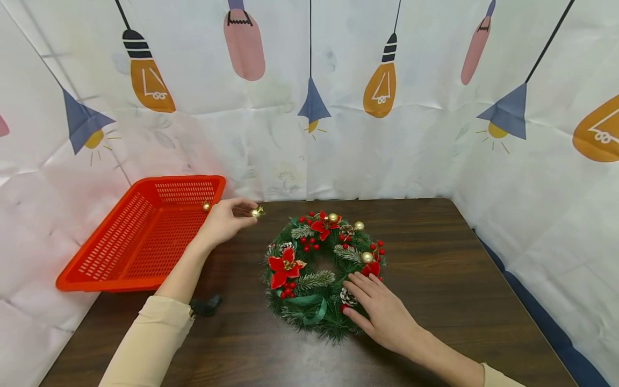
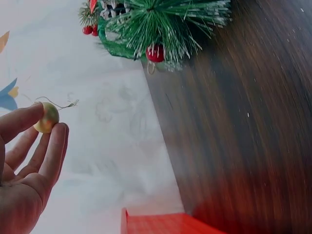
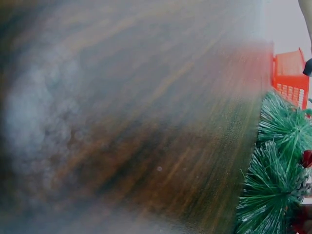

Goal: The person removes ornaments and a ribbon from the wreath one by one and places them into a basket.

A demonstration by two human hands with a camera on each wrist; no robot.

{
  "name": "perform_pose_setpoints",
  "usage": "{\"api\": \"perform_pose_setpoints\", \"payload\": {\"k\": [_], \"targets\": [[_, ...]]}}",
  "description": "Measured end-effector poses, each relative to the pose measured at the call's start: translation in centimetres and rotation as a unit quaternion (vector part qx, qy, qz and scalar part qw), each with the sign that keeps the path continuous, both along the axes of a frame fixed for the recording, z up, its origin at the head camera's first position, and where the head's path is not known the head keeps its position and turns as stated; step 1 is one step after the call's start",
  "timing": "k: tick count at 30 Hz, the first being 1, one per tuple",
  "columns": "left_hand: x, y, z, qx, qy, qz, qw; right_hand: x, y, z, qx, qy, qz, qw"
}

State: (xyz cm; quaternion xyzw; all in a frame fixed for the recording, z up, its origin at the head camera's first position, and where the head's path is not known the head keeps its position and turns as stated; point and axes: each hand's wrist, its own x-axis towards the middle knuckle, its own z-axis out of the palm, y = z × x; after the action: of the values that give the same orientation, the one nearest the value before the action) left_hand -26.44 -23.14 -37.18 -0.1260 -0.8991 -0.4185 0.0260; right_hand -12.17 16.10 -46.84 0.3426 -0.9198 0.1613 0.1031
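Between thumb and fingertips, my left hand (image 1: 223, 223) pinches a small gold bauble (image 2: 47, 118) with a thin looped string, held between the red basket and the wreath. The green Christmas wreath (image 1: 314, 280) lies on the table, dressed with red poinsettias (image 1: 284, 267), pine cones, red berries and several gold baubles (image 1: 367, 257). My right hand (image 1: 382, 317) rests with extended fingers on the wreath's lower right side, by a frosted pine cone (image 1: 347, 296). In the right wrist view only the wreath's edge (image 3: 273, 195) shows, and the hand is out of frame.
A red plastic basket (image 1: 108, 283) stands at the left of the dark wooden table (image 1: 435, 258), with another gold bauble (image 1: 206, 206) in it near its right side. A dark strap-like item (image 1: 207, 306) lies by the left forearm. A printed curtain (image 1: 271, 145) hangs behind the table.
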Motion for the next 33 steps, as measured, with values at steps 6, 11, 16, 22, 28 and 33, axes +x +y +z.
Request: {"api": "perform_pose_setpoints", "payload": {"k": [6,11,16,22,28,33], "targets": [[0.5,-1.4,0.5,-0.009,-0.010,0.013,0.9998,0.0,0.0,0.1,-0.001,0.000,0.000,1.0000],[1.0,-2.7,0.6,-0.020,-0.008,0.031,0.9993,0.0,0.0,0.1,-0.002,0.001,0.001,1.0000],[1.7,-4.0,0.6,-0.022,-0.011,0.052,0.9983,0.0,0.0,0.0,-0.003,0.001,0.001,1.0000],[2.5,-5.8,0.6,-0.012,-0.021,0.068,0.9974,0.0,0.0,0.0,-0.006,0.006,0.004,1.0000],[3.1,-7.2,0.5,-0.003,-0.023,0.083,0.9963,0.1,0.0,0.1,-0.008,0.003,0.004,1.0000],[3.5,-8.3,0.3,0.005,-0.021,0.089,0.9958,0.1,0.0,0.1,-0.010,0.003,0.004,0.9999]]}}
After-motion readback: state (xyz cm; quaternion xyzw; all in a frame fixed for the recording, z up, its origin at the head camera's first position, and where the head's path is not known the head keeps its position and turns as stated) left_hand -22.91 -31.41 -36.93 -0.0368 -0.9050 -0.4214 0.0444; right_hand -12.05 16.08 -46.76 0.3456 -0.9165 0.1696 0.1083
